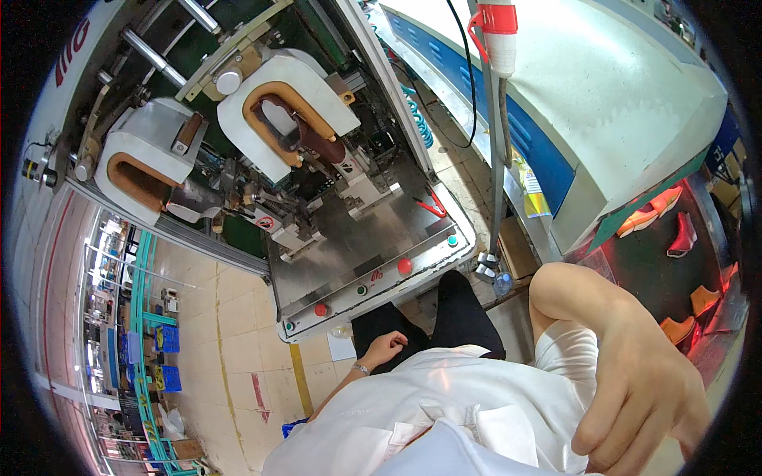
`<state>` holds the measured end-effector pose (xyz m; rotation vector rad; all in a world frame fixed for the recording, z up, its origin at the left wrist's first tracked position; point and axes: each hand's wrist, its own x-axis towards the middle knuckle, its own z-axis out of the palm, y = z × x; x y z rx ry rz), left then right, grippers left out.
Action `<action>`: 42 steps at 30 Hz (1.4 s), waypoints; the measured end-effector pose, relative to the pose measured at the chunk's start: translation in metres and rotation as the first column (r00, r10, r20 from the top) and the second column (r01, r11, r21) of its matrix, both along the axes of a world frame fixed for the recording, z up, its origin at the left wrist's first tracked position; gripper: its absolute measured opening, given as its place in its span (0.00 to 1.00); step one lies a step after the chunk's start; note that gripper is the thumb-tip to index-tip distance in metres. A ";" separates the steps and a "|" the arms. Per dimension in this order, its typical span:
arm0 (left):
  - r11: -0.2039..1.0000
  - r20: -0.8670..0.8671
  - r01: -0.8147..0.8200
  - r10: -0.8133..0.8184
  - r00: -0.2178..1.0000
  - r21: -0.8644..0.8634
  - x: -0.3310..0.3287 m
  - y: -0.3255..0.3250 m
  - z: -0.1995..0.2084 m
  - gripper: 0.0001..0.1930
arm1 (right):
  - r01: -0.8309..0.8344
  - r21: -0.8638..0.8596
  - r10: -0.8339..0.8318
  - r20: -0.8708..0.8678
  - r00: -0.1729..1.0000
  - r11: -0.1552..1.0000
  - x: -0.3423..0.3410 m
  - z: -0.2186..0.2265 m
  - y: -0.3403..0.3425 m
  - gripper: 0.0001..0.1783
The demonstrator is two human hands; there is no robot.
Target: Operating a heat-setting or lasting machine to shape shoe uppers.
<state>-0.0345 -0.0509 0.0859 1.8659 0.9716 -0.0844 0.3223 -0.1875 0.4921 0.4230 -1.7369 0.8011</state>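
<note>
My left hand (385, 350) rests on my dark-trousered thigh, its fingers loosely curled and nothing visible in them. Large and close, my right hand (639, 389) is raised beside my white shirt with bent fingers; whatever they may grip is hidden. In front of my knees stands a machine with two white clamp heads. The right head (333, 103) has a tan U-shaped pad around a brown leather shoe part (321, 144). Inside the left head (139, 182) is a similar pad, with a dark, shiny form (198, 197) at its opening. Neither hand touches the machine.
The control panel (344, 297) carries red and green buttons; red-handled pliers or a similar tool (431, 205) lie on the metal bed. A grey pole (499, 166) and large white-blue machine (603, 87) stand right. Several shoe parts (681, 236) lie under red light. Blue crates (167, 338) sit left.
</note>
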 end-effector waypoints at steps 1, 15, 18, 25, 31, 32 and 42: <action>1.000 0.006 -0.004 0.004 1.000 0.005 -0.001 0.000 -0.003 0.11 | -0.075 0.049 0.073 0.045 0.996 0.996 0.002 0.003 0.006 0.22; 0.948 0.123 -0.194 0.230 0.965 -0.251 -0.011 0.021 -0.030 0.08 | 0.040 0.008 -0.040 -0.042 0.998 0.999 -0.003 0.001 -0.001 0.21; 0.939 0.122 -0.206 0.246 0.961 -0.275 -0.011 0.021 -0.030 0.08 | 0.033 0.016 -0.032 -0.061 0.998 0.999 0.002 0.000 0.006 0.21; 0.916 0.106 -0.235 0.282 0.953 -0.326 -0.006 0.021 -0.022 0.08 | -0.057 -0.126 0.059 0.007 0.998 0.990 0.003 0.001 0.006 0.19; 0.918 0.054 -0.246 0.275 0.960 -0.311 -0.006 0.019 -0.017 0.09 | -0.007 -0.030 0.004 -0.071 0.997 1.000 -0.003 0.000 0.012 0.19; 0.916 0.051 -0.250 0.279 0.959 -0.313 -0.008 0.019 -0.021 0.09 | -0.011 -0.033 0.008 -0.073 0.997 0.999 -0.004 -0.001 0.008 0.19; 0.928 0.085 -0.229 0.264 0.961 -0.294 -0.006 0.021 -0.020 0.09 | -0.045 0.014 0.046 -0.076 0.996 0.999 0.000 -0.001 0.011 0.21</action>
